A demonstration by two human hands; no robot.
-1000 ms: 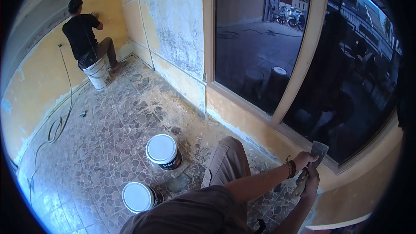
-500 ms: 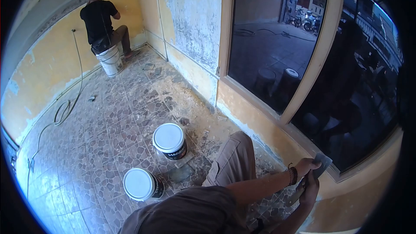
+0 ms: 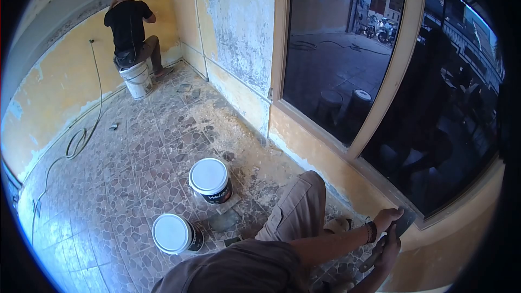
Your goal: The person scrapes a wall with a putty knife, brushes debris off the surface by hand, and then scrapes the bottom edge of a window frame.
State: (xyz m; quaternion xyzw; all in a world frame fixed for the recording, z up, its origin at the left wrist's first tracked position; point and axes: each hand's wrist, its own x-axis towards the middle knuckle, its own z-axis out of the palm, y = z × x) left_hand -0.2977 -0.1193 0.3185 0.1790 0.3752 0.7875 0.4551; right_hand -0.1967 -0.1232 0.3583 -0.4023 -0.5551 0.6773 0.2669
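My right hand point(image 3: 388, 252) is wrapped around the handle of a scraper point(image 3: 406, 221), with the handle end poking out below the fist. Just above it, my left hand point(image 3: 386, 219), a dark bracelet at its wrist, is closed at the scraper's wide metal blade. The blade lies right at the lower corner of the window frame point(image 3: 420, 218), close over the yellow wall beneath the dark glass. My bent knee point(image 3: 304, 192) is left of the hands.
Two white-lidded paint buckets point(image 3: 209, 176) point(image 3: 172, 234) stand on the tiled floor beside me. Scraped flakes point(image 3: 233, 130) litter the floor along the wall. A person in black point(image 3: 128, 24) sits on a white bucket point(image 3: 137, 80) in the far corner. A hose point(image 3: 81, 141) lies at the left.
My hands and the scraper have shifted slightly down, and the blade has tilted darker. My foot now shows beyond my knee. The other person has raised one arm towards the head.
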